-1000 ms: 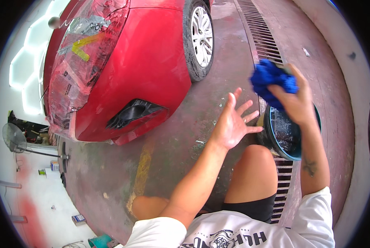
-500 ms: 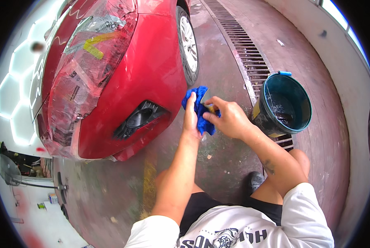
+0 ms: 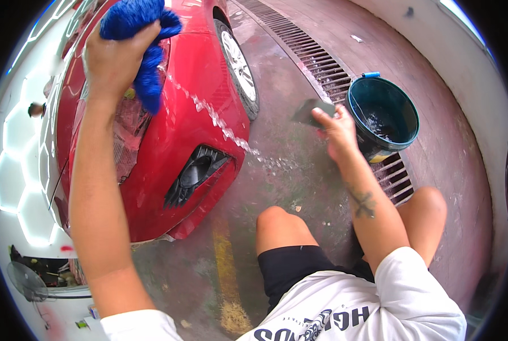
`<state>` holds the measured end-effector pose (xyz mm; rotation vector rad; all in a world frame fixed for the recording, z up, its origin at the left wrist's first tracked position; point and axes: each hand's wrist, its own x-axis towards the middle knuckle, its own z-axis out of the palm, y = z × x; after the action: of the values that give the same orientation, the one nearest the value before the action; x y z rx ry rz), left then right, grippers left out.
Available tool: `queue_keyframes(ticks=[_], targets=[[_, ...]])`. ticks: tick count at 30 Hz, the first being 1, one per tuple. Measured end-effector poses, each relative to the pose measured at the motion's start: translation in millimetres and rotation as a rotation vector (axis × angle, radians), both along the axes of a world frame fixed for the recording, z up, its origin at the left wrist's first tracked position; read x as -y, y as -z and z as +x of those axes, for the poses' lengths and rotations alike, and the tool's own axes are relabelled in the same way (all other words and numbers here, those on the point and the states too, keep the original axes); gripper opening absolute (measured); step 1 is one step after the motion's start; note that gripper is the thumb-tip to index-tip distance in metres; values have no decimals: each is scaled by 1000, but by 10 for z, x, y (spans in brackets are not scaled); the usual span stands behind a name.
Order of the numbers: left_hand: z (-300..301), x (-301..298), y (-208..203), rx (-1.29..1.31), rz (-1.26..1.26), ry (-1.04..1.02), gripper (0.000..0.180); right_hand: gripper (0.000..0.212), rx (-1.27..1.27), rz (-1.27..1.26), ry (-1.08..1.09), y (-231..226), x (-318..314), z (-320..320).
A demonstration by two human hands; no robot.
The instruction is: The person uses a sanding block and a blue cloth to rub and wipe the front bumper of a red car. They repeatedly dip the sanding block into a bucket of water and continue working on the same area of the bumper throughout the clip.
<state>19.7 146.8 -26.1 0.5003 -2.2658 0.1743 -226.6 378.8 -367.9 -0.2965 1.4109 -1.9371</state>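
High over the front corner of the red car (image 3: 200, 85), my left hand (image 3: 113, 63) grips a shaggy blue microfiber cloth (image 3: 133, 20), part of which hangs below the fingers. A string of water drops (image 3: 217, 120) arcs through the air from near the cloth, across the bumper and down toward the floor. Beside the bucket (image 3: 373, 133), my right hand (image 3: 342, 134) pinches a thin dark grey sheet (image 3: 307, 112) that looks like sandpaper, blurred by motion. Plastic masking film (image 3: 128, 139) covers the headlamp area, partly hidden behind my left arm.
The dark bucket with a blue handle grip holds water and stands beside a metal floor grate (image 3: 299, 45). The car's front wheel (image 3: 237, 62) is beyond the bumper. A black fog-lamp recess (image 3: 196, 170) sits low in the bumper. A fan (image 3: 28, 281) stands at the left.
My hands have parted. The left has swung up and left with the blue cloth, while the right has moved right toward the bucket with the dark sheet. Water drops now fly across the bumper.
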Motion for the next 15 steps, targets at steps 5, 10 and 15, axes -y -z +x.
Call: queue_keyframes(ticks=[5, 10, 15], targets=[[171, -216, 521, 345, -564, -39, 43, 33, 325, 48, -199, 969, 443, 685], [305, -281, 1001, 638, -717, -120, 38, 59, 43, -24, -237, 993, 804, 1780], [243, -312, 1077, 634, -748, -167, 47, 63, -474, -186, -83, -19, 1180, 2438]])
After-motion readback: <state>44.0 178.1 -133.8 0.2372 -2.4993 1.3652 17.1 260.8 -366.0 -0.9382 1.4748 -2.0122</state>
